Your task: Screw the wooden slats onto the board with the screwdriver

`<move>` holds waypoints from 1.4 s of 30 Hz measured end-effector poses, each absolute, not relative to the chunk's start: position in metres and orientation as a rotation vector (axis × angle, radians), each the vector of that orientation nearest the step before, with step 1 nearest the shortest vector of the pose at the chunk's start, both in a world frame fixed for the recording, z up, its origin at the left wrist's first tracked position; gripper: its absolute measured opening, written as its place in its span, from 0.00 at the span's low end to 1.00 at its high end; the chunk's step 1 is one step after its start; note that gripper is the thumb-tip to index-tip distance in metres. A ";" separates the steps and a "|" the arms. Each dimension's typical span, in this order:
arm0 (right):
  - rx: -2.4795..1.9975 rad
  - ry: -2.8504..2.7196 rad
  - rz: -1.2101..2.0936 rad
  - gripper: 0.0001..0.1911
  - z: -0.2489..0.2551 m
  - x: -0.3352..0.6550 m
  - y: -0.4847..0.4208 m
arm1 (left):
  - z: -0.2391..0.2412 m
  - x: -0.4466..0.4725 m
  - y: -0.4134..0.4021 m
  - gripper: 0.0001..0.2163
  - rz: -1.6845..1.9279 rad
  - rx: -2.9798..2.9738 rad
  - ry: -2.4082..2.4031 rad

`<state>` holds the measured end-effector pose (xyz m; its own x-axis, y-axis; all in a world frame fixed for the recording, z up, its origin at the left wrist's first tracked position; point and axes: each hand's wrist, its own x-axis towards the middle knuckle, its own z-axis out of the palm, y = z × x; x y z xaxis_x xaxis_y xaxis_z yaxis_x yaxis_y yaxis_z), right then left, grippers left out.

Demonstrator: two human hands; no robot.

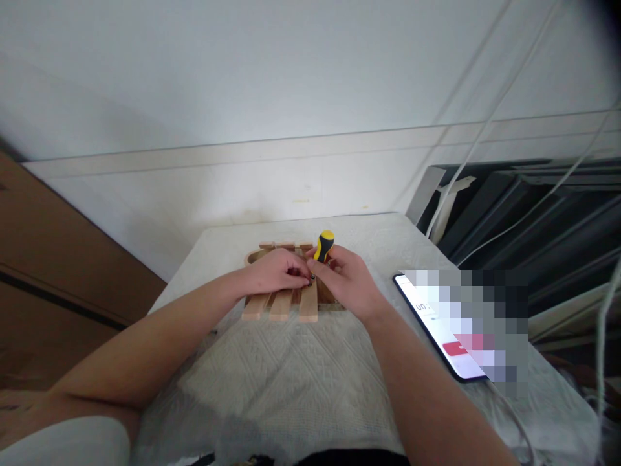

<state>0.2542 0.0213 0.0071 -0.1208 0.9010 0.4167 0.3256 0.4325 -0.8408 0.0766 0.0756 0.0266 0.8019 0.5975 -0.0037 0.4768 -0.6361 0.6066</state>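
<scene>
left hand (pixel 276 270) partly hides 3 slats (pixel 280 305); screwdriver (pixel 324 247) tip is unclear.

Lit phone (pixel 439 327), white cord (pixel 601 343), pale wall (pixel 301 77)

Right hand (pixel 350 279) on the screwdriver (pixel 325 244), yellow-and-black handle up and tilted, right over the wooden slats (pixel 279 307)! Left hand (pixel 274 272) in close, fingertips down by the tool's lower end; anything pinched there is too small to tell. Three slat ends point our way above the pale cloth (pixel 291 369). Beside the right forearm, a lit phone (pixel 439 330); beyond, the white wall (pixel 291 84).
</scene>
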 end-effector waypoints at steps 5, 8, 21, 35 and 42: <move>-1.232 -1.666 0.598 0.13 0.008 0.255 0.023 | 0.025 0.075 0.076 0.07 0.287 2.408 0.767; -1.269 -1.641 0.570 0.14 0.007 0.256 0.025 | 0.024 0.075 0.076 0.08 0.295 2.415 0.763; -1.242 -1.705 0.511 0.13 0.009 0.257 0.024 | 0.027 0.076 0.075 0.07 0.276 2.387 0.813; -1.134 -1.666 0.674 0.09 0.007 0.256 0.024 | 0.027 0.077 0.074 0.09 0.270 2.373 0.804; -1.119 -1.590 0.798 0.11 0.009 0.256 0.022 | 0.027 0.077 0.074 0.09 0.261 2.381 0.836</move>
<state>0.2564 0.0219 0.0089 -0.0795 0.9341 0.3482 0.2797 0.3561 -0.8916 0.0770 0.0738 0.0267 0.7828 0.6222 -0.0112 0.5053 -0.6249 0.5952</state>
